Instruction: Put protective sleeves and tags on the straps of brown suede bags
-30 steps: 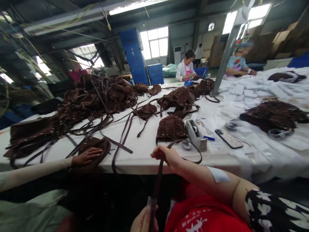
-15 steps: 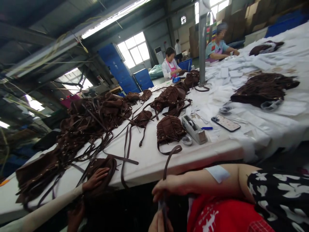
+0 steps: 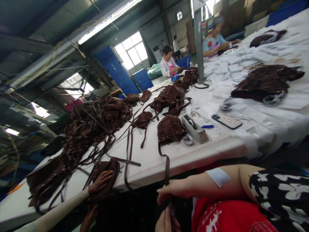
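Note:
A dark brown fringed bag [image 3: 170, 130] lies near the front of the white-covered table [image 3: 147, 161]. Its flat strap [image 3: 167, 167] hangs over the edge to my right hand [image 3: 170, 191], whose fingers are closed round it. Just below, my left hand [image 3: 165, 222] pinches a dark strip that looks like the same strap; its end is hidden between my fingers. Both hands are in front of the table edge, over a dark gap. Beside the bag are a grey tape dispenser [image 3: 199, 132] and a small clear coil [image 3: 187, 140].
At left, a co-worker's hand [image 3: 103, 180] rests on another brown bag [image 3: 116, 169]. Brown bags are piled [image 3: 96, 116] behind. A blue pen [image 3: 207, 126], a phone [image 3: 227, 120], white packets [image 3: 235, 67] and a fringed bag [image 3: 263, 83] lie right. A metal post [image 3: 198, 48] rises from the table.
The strap's loop on the table has straightened and now drops directly to my right hand. The view has shifted slightly. The co-worker's hand stays on its bag.

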A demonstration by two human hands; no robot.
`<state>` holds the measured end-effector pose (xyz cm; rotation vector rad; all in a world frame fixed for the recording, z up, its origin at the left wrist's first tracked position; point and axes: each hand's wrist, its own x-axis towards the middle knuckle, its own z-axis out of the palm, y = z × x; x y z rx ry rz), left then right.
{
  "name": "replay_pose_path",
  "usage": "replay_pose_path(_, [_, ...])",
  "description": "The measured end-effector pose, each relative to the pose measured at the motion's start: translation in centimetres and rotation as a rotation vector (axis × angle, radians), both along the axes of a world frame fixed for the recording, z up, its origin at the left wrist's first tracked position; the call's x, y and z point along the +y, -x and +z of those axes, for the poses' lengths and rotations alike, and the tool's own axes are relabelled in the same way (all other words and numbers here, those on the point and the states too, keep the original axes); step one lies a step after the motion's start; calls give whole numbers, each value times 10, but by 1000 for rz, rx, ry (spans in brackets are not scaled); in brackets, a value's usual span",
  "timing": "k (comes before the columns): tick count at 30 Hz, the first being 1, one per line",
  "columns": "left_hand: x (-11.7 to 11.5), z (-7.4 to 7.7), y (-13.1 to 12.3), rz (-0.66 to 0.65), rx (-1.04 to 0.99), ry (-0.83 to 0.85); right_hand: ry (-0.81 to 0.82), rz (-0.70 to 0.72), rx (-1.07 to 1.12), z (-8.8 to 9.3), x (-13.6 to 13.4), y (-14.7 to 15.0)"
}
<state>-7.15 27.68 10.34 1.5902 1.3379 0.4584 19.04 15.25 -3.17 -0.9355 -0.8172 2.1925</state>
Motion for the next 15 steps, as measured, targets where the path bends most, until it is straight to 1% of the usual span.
replay_pose_path(1, [21, 16, 8, 9, 4, -24, 0, -29, 14, 1, 3, -4])
replay_pose_path(2, [36, 26, 14, 12, 10, -45, 11, -75, 42, 3, 8, -10])
replay_pose_path(3, [45, 32, 19, 18, 11, -63, 16, -103, 83, 5, 12, -15])
replay_pose_path(4, [49, 33, 23, 20, 13, -79, 5, -103, 128, 7, 16, -17])
replay_pose_path(5, [50, 32, 25, 21, 14, -95, -20, -88, 163, 9, 17, -17])
replay_pose_path(7, [46, 28, 25, 20, 12, -130, -43, -1, 157, 7, 14, -5])
replay_pose_path(9, [42, 26, 23, 7, 6, -173, 11, 65, 53, 0, 5, 12])
replay_pose_path(10, [40, 25, 23, -6, 4, -198, 59, 64, -7, -5, 1, 20])
replay_pose_path(12, [39, 22, 25, -49, 6, -248, 143, 28, -40, -11, -1, 25])
replay_pose_path(14, [41, 11, 34, -102, 5, -315, 194, -98, 18, -11, 7, 17])
replay_pose_path(15, [44, 4, 41, -132, -12, -382, 206, -182, 46, -10, 13, 10])
